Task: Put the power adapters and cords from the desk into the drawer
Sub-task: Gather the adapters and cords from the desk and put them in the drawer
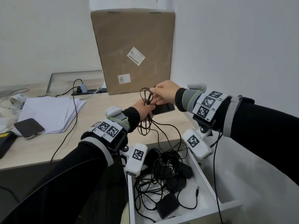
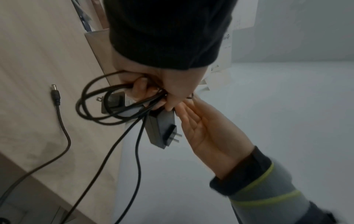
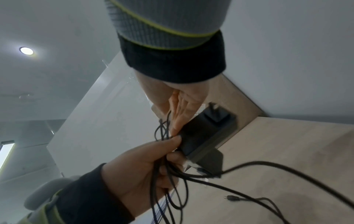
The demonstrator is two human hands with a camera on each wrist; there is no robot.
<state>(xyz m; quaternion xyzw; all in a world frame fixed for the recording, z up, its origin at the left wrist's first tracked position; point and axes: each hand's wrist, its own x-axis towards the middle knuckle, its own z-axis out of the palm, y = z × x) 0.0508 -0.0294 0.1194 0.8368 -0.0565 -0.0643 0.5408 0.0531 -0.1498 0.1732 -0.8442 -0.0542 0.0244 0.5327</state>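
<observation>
The left hand is clenched round a bundle of thin black cord loops together with a flat black rectangular power adapter, raised above the light wood tabletop. The right hand pinches the top of the loops, apparently to keep the coil tidy before stowing. Loose cord strands trail down into the open white drawer, directly below the hands. The drawer holds several black adapters in a tangle of black cords; one barrel plug lies on its floor.

Head cam downward; wrist cams close-up
</observation>
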